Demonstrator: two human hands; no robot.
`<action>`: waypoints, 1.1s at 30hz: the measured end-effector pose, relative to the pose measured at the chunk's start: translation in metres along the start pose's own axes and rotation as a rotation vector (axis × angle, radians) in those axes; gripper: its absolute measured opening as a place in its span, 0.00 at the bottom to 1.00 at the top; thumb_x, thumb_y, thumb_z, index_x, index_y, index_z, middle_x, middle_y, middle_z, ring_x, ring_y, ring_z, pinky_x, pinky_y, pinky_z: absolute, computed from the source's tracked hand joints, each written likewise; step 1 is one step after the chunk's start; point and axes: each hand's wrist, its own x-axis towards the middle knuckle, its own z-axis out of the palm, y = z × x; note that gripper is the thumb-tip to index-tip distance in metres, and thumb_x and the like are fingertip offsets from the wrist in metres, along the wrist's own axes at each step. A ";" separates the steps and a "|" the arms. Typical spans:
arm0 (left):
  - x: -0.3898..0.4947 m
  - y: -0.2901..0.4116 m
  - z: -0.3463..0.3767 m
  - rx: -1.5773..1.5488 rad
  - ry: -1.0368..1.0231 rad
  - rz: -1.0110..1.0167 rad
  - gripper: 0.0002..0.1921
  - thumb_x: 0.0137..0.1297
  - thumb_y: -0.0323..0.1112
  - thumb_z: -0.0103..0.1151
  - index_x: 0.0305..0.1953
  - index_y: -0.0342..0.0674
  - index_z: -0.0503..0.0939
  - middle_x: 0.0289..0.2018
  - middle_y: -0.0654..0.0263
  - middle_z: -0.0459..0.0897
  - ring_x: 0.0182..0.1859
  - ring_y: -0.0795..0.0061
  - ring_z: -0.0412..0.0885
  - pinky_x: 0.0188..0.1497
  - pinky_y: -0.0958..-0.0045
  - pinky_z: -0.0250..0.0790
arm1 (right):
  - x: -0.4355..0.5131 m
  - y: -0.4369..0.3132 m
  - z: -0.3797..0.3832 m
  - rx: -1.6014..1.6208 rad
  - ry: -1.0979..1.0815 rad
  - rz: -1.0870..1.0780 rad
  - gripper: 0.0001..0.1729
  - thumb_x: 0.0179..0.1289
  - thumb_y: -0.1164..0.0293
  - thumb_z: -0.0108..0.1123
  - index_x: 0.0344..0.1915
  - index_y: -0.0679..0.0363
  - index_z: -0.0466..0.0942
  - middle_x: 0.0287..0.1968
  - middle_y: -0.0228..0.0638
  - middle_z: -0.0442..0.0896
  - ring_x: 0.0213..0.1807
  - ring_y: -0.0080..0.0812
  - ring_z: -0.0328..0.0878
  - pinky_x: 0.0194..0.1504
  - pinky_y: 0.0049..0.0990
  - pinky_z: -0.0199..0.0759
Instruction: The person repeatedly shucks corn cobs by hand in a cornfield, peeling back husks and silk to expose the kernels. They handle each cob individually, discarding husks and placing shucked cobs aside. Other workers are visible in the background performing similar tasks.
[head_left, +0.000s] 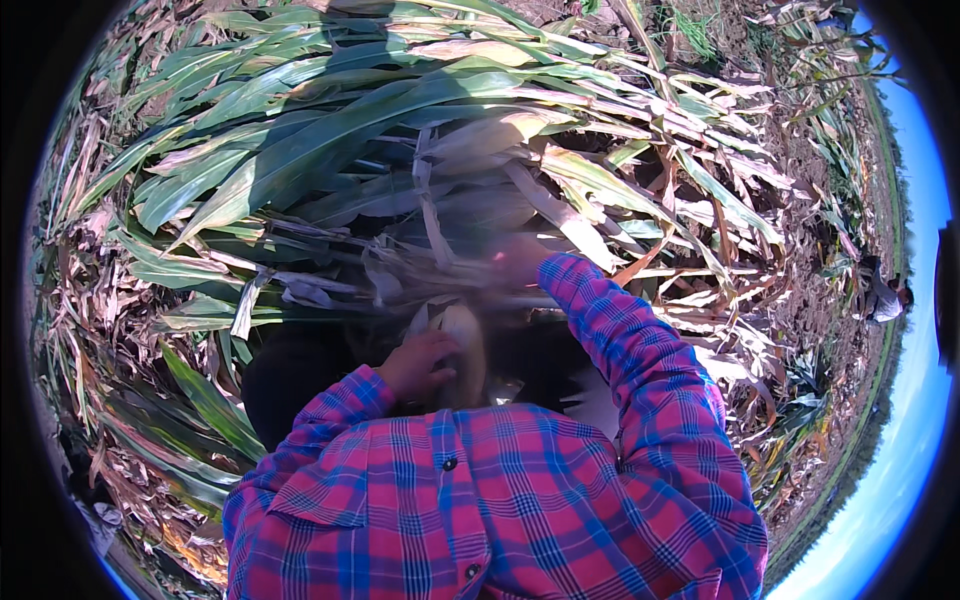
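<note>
My left hand (420, 365) is curled around the side of a pale, husk-covered ear of corn (466, 349), close in front of my body. The ear stands roughly upright in the picture, with loose husk at its upper end. My right hand (519, 259) is blurred, up and to the right of the ear, over the dry corn stalks (330, 283). Its fingers and anything in them cannot be made out. Beyond both hands lies a thick heap of cut corn plants, with long green leaves (352, 112) and dry, straw-coloured husks (487, 139).
Dry leaf litter (97, 300) covers the ground on the left. Green leaves (217, 405) lie by my left knee (292, 382). Bare soil (802, 165) shows at the right, where another person (885, 296) is low to the ground farther off.
</note>
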 end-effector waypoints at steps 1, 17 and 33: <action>0.001 -0.002 0.000 -0.023 -0.019 -0.017 0.17 0.50 0.32 0.58 0.44 0.38 0.74 0.47 0.59 0.71 0.52 0.59 0.69 0.54 0.67 0.63 | 0.024 0.017 -0.004 -0.174 0.023 -0.019 0.11 0.54 0.66 0.50 0.32 0.61 0.75 0.34 0.43 0.78 0.40 0.45 0.74 0.41 0.34 0.69; 0.003 -0.044 -0.021 -0.504 -0.045 -0.063 0.16 0.56 0.35 0.55 0.46 0.39 0.71 0.44 0.56 0.73 0.48 0.56 0.72 0.50 0.66 0.65 | 0.090 0.102 -0.021 -0.398 0.467 0.210 0.45 0.36 0.74 0.66 0.58 0.58 0.58 0.62 0.51 0.55 0.65 0.52 0.50 0.63 0.43 0.49; -0.014 -0.039 -0.018 -0.459 0.072 -0.249 0.17 0.55 0.36 0.57 0.46 0.39 0.72 0.39 0.56 0.75 0.42 0.59 0.74 0.46 0.67 0.66 | 0.082 0.074 -0.057 -0.147 0.037 0.408 0.57 0.28 0.62 0.75 0.60 0.58 0.53 0.60 0.51 0.60 0.62 0.47 0.56 0.62 0.36 0.52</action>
